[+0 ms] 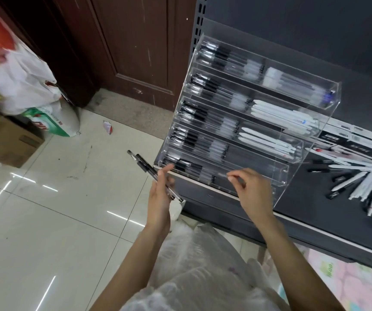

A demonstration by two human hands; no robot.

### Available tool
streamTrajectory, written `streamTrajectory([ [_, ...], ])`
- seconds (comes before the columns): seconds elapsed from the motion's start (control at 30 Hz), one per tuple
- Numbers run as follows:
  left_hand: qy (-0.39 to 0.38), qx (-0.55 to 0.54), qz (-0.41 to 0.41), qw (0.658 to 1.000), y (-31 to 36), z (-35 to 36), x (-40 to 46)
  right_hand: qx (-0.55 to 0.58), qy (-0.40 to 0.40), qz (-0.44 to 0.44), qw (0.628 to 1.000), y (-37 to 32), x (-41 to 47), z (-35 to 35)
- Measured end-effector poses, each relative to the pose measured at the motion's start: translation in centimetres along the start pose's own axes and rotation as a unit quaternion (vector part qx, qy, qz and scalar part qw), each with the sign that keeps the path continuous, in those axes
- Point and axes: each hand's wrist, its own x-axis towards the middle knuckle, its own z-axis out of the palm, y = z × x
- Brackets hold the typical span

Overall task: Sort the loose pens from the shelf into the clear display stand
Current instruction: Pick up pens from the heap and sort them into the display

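Your left hand [161,194] has a small bundle of black pens [152,175] lying across it, thumb hooked over them. Your right hand [251,188] pinches one clear pen [225,175] at the front tier of the clear display stand [292,176]. That bundle hangs out over the floor [57,209], so a slack thumb probably drops some. The loose pens [360,187] lie right of your right hand on the shelf [315,212], open room between.

A white plastic bag [21,79] slumps over a cardboard box [5,142] on the tiled floor [57,221] beside a brown wooden door [131,46].
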Motion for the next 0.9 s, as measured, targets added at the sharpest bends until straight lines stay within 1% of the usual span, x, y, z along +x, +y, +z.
streamTrajectory([
  [0.1, 0.006, -0.01, -0.005, 1.0, -0.1, -0.5, -0.1, -0.044, 0.023, -0.019, 0.999, 0.1, 0.5, 1.0],
  [0.17, 0.005, -0.02, -0.008, 1.0, -0.2, -0.7, -0.3, -0.089, 0.042, -0.049, 0.994, -0.2, 0.8, 2.0],
  [0.23, 0.001, -0.027, -0.006, 1.0, -0.3, -0.7, -0.4, -0.161, 0.035, -0.081, 0.983, -0.5, 1.2, 2.9],
  [0.3, -0.007, -0.031, -0.006, 0.999, -0.4, -0.6, -0.5, -0.214, 0.027, -0.091, 0.972, -0.8, 1.6, 3.6],
  [0.37, -0.018, -0.034, -0.005, 0.999, -0.4, -0.4, -0.7, -0.24, 0.019, -0.088, 0.967, -1.2, 1.8, 4.2],
  [0.47, -0.02, -0.025, 0.004, 0.999, -0.4, -0.3, -0.9, -0.244, -0.001, -0.081, 0.966, -1.5, 1.8, 5.1],
  [0.5, -0.02, -0.023, 0.008, 0.999, -0.4, -0.2, -0.8, -0.227, -0.002, -0.078, 0.971, -1.5, 1.8, 5.2],
  [0.57, -0.029, -0.025, 0.019, 0.999, -0.2, -0.1, -0.9, -0.147, 0.024, -0.07, 0.986, -1.7, 1.6, 4.9],
  [0.6, -0.034, -0.021, 0.023, 0.999, -0.1, 0.0, -1.0, -0.083, 0.027, -0.066, 0.994, -2.2, 1.4, 4.2],
  [0.63, -0.034, -0.016, 0.027, 0.999, 0.0, 0.0, -1.0, -0.001, 0.013, -0.056, 0.998, -2.9, 1.1, 3.3],
  [0.67, -0.032, -0.015, 0.029, 0.999, 0.1, 0.0, -1.0, 0.084, -0.021, -0.037, 0.996, -3.7, 0.7, 2.2],
  [0.7, -0.03, -0.017, 0.032, 0.999, 0.1, 0.0, -1.0, 0.159, -0.075, -0.011, 0.984, -4.5, 0.3, 1.3],
  [0.77, -0.036, -0.01, 0.035, 0.999, 0.0, 0.2, -0.9, 0.241, -0.18, 0.033, 0.953, -6.1, -0.7, 0.0],
  [0.83, -0.04, 0.003, 0.041, 0.998, -0.1, 0.6, -0.9, 0.284, -0.213, 0.056, 0.933, -6.6, -1.3, -0.2],
  [0.9, -0.046, 0.023, 0.057, 0.997, -0.1, 0.9, -0.8, 0.314, -0.209, 0.065, 0.924, -6.5, -1.5, 0.0],
])
